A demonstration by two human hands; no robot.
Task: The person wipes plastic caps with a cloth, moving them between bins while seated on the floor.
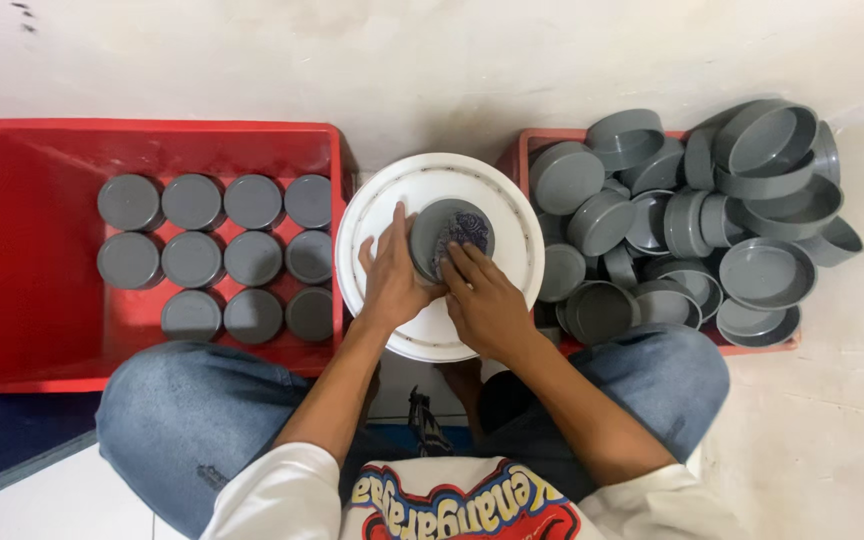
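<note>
both hands, left hand (392, 275) and right hand (487, 300), grasping grey cap (450, 235) on white lid (512, 215); eleven done in left red crate (32, 330), big pile (692, 220) left.

The left hand (390, 275) and right hand (482, 300) cover the near side of the grey cap (452, 235), so how far the fingers wrap it cannot be told, and the dark patch on its top is too blurred to make out. The heaped grey caps (692, 220) bury most of the right red tray (542, 145). The white round lid (432, 180) hides whatever it rests on.
</note>
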